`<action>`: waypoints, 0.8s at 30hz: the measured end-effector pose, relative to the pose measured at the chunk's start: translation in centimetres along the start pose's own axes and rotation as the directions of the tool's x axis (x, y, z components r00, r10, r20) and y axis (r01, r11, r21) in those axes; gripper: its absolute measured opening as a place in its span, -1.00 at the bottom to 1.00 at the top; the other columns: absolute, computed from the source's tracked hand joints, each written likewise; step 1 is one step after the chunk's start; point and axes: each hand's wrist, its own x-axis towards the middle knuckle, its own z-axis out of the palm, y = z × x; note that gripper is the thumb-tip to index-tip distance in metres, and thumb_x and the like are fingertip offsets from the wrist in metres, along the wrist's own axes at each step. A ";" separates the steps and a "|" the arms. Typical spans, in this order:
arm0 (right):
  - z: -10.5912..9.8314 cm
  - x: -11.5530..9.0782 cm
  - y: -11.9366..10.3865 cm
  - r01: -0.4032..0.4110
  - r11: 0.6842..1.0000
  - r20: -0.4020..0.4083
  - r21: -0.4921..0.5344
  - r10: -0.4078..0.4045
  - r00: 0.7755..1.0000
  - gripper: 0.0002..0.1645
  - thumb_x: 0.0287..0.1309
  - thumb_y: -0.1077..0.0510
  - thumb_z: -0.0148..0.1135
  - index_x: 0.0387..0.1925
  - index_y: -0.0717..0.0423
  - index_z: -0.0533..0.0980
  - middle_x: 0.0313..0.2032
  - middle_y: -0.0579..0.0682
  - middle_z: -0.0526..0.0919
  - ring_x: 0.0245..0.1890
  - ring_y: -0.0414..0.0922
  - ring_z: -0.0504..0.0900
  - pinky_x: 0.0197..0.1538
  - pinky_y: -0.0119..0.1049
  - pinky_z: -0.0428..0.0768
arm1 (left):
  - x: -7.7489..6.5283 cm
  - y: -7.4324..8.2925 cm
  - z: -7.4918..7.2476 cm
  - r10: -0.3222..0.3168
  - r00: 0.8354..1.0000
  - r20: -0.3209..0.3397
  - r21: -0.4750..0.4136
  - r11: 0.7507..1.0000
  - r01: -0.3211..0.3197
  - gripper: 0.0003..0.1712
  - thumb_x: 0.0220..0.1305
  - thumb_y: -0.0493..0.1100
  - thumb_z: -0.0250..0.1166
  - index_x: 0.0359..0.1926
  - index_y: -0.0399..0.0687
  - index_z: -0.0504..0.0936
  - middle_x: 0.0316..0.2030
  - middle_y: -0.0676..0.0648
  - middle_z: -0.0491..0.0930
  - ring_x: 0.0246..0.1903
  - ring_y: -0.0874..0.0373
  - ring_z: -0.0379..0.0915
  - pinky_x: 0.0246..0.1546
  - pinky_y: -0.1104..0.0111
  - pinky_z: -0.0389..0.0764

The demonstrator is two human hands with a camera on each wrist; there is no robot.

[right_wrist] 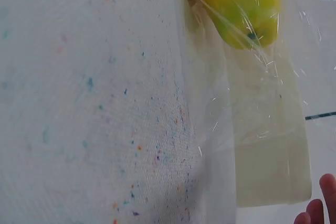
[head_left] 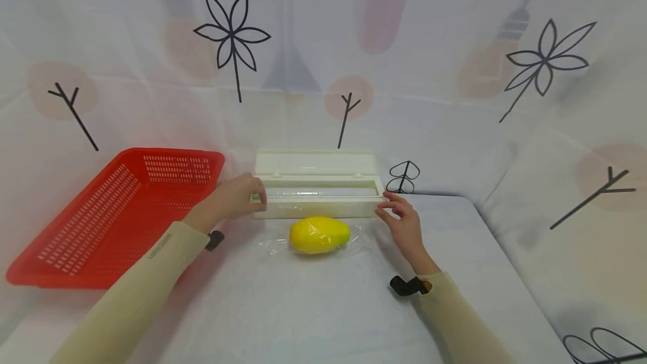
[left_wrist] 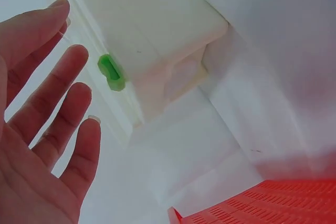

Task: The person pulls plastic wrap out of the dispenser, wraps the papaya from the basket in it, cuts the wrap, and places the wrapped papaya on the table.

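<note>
A white cling film dispenser (head_left: 318, 208) with its lid (head_left: 315, 163) raised holds a roll of clear film (head_left: 320, 191). In front of it on the table lies a yellow papaya-like fruit (head_left: 318, 235), green at one end, with clear film (right_wrist: 265, 77) over and around it. My left hand (head_left: 237, 198) is at the dispenser's left end, near a green slider (left_wrist: 111, 72), fingers loosely bent with nothing seen between them. At the right end, my right hand (head_left: 402, 226) holds its thumb and forefinger apart, near the front corner. Only its fingertips (right_wrist: 316, 211) show in the right wrist view.
A red plastic basket (head_left: 128, 223) with slotted walls stands at the left, close to my left forearm. Behind the dispenser hangs a patterned cloth (head_left: 303, 60). A white cloth covers the table (head_left: 303, 313), whose right edge slopes past my right arm.
</note>
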 end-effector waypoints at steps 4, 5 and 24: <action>-0.7 -0.6 -1.0 -0.031 0.999 0.063 0.031 0.029 0.998 -0.79 0.19 0.29 0.39 -0.16 0.35 0.65 0.18 0.18 0.57 0.27 0.05 0.41 0.17 0.01 0.42 | -0.6 0.2 0.0 0.040 0.999 0.016 0.020 0.999 -0.041 -0.86 0.15 -0.05 0.50 -0.26 0.18 0.74 -0.16 -0.01 0.57 -0.16 0.08 0.41 -0.15 0.25 0.59; -0.9 -0.9 -1.5 -0.038 0.999 0.084 0.023 0.036 0.996 -0.79 0.20 0.30 0.37 -0.15 0.36 0.64 0.18 0.20 0.56 0.26 0.07 0.42 0.18 0.00 0.44 | -0.8 0.3 0.0 0.039 0.999 0.022 0.020 0.999 -0.039 -0.86 0.14 -0.04 0.51 -0.25 0.20 0.74 -0.17 0.01 0.57 -0.17 0.09 0.42 -0.16 0.27 0.60; -2.3 -2.0 0.8 -0.053 0.994 0.337 -0.100 0.084 0.938 -0.88 0.17 0.39 0.34 -0.25 0.23 0.70 -0.02 0.14 0.69 0.09 0.08 0.54 -0.02 -0.44 0.56 | -2.6 1.3 1.3 0.085 0.972 0.217 0.061 0.993 -0.101 -0.92 0.12 -0.09 0.53 -0.37 0.21 0.78 -0.40 0.21 0.51 -0.33 0.23 0.44 -0.26 0.36 0.55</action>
